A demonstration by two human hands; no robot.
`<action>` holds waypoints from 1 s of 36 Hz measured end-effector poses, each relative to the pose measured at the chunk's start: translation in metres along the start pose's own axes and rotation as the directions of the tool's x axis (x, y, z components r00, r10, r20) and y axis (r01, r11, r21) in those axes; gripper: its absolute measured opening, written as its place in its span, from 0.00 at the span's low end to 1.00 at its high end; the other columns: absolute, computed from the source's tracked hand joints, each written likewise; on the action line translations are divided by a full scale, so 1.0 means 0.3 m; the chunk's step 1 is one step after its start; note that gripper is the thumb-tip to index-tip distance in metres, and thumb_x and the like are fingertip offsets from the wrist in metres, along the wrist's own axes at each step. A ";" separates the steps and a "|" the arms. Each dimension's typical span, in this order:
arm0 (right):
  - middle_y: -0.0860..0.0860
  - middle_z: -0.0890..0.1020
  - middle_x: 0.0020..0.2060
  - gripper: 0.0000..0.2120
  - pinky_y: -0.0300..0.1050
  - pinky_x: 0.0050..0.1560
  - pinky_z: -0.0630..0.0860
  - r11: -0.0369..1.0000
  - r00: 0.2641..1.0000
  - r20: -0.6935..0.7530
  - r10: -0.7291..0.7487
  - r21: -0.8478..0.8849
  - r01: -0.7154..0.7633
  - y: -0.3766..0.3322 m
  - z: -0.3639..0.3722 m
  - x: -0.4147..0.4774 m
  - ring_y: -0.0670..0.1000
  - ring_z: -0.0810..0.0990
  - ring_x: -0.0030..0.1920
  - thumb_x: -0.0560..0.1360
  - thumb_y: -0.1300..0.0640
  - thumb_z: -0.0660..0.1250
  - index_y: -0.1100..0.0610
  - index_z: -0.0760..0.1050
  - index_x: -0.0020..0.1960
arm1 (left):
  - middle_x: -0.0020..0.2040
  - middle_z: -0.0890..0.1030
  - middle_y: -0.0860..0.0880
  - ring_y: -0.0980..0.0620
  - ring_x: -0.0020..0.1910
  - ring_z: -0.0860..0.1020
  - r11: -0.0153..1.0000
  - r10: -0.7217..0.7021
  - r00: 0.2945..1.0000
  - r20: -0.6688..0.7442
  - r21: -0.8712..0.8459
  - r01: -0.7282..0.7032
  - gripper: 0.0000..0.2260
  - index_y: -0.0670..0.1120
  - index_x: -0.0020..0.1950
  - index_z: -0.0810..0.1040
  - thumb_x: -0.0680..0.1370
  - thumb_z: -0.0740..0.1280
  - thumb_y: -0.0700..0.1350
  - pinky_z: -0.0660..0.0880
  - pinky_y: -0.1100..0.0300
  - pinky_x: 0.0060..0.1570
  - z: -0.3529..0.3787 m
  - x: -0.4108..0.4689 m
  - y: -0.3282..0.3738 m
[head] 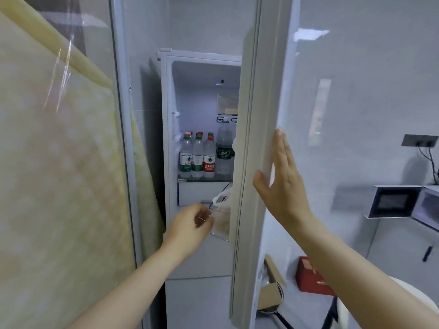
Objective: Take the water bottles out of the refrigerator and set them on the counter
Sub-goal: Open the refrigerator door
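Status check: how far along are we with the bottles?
Done: the door is partly open. In hand: the right hand lies flat on the door's edge; the left hand, fingers curled, is in front of the opening and holds no bottle. Left: the small bottles and the big bottle all stand on the shelf, so every one has yet to come out.

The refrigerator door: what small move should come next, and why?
Probably swing the door wider with the right hand, which rests on its edge. The door hides part of the tall bottle, and the curled left hand hovers below the bottle shelf.
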State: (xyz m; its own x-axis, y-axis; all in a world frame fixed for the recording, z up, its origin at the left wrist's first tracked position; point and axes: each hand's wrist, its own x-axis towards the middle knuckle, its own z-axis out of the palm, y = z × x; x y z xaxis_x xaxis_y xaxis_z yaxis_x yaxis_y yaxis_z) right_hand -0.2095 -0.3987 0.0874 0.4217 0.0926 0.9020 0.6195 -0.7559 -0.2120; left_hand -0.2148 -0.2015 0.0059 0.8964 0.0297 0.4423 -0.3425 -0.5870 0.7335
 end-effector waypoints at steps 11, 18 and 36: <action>0.53 0.58 0.77 0.36 0.59 0.70 0.67 0.984 0.981 -0.076 0.176 0.006 -0.176 0.130 -0.261 -0.093 0.51 0.58 0.76 0.75 0.71 0.59 0.60 0.49 0.78 | 0.62 0.70 0.54 0.56 0.61 0.71 0.986 0.164 0.963 0.212 -0.026 -0.162 0.19 0.50 0.70 0.70 0.78 0.65 0.44 0.68 0.68 0.52 0.165 -0.023 0.122; 0.55 0.61 0.76 0.30 0.61 0.69 0.69 0.966 0.961 -0.144 0.237 -0.073 -0.250 0.261 -0.399 -0.138 0.54 0.61 0.76 0.77 0.72 0.58 0.62 0.54 0.77 | 0.71 0.69 0.50 0.52 0.68 0.69 0.946 0.258 0.878 0.402 0.081 -0.315 0.21 0.48 0.72 0.70 0.78 0.63 0.44 0.67 0.63 0.65 0.313 -0.032 0.197; 0.56 0.67 0.73 0.27 0.40 0.68 0.62 0.904 0.939 -0.196 0.284 -0.272 -0.330 0.350 -0.528 -0.219 0.54 0.66 0.73 0.75 0.67 0.66 0.61 0.66 0.73 | 0.69 0.70 0.51 0.55 0.65 0.71 0.950 0.277 0.871 0.406 0.017 -0.310 0.20 0.48 0.71 0.70 0.79 0.64 0.45 0.69 0.61 0.66 0.488 -0.065 0.324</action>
State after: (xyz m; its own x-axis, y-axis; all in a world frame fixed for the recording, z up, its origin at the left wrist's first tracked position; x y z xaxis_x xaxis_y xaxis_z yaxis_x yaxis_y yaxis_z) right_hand -0.2770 -0.5867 0.0655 0.4422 -0.2546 0.8600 0.2401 -0.8903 -0.3870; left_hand -0.2244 -0.3776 -0.0071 0.8000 -0.4650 0.3792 -0.5989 -0.5810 0.5511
